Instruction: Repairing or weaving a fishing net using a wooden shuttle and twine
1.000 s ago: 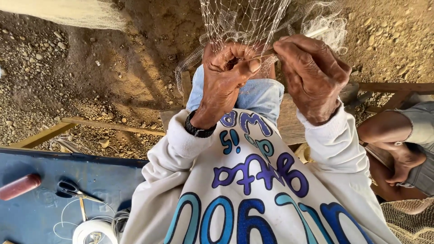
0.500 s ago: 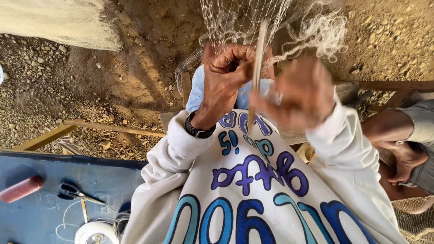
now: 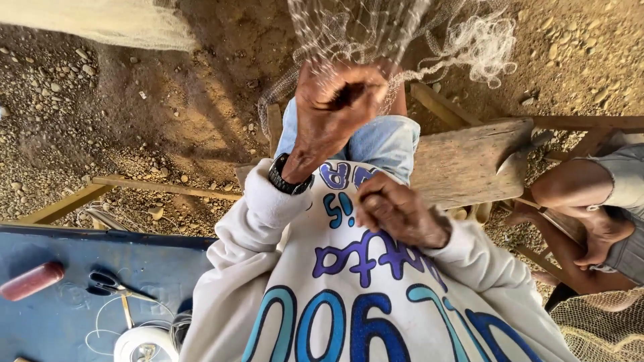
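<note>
My left hand (image 3: pixel 332 107), with a black watch (image 3: pixel 290 175) on its wrist, is raised and pinches the pale fishing net (image 3: pixel 362 33) that hangs in front of me. A frayed bunch of net twine (image 3: pixel 479 47) dangles to its right. My right hand (image 3: pixel 396 211) is drawn back against my chest over the printed white sweatshirt (image 3: pixel 349 295). Its fingers are curled shut, and the thin pale netting needle seen in it a moment earlier is hidden inside the fist. My knee in blue jeans (image 3: pixel 386 141) shows between the hands.
A blue table (image 3: pixel 60 322) at lower left holds a red spool (image 3: pixel 30 281), scissors (image 3: pixel 111 285) and a white reel of line (image 3: pixel 144 343). A wooden bench (image 3: pixel 469 161) stands to the right, with another person's arm (image 3: pixel 577 191) beside it. Gravel ground lies beyond, and more net (image 3: pixel 597 328) at lower right.
My right hand has left the net and pulled down to my chest, taking the pale needle with it. My left hand stays up on the net, now clenched tighter.
</note>
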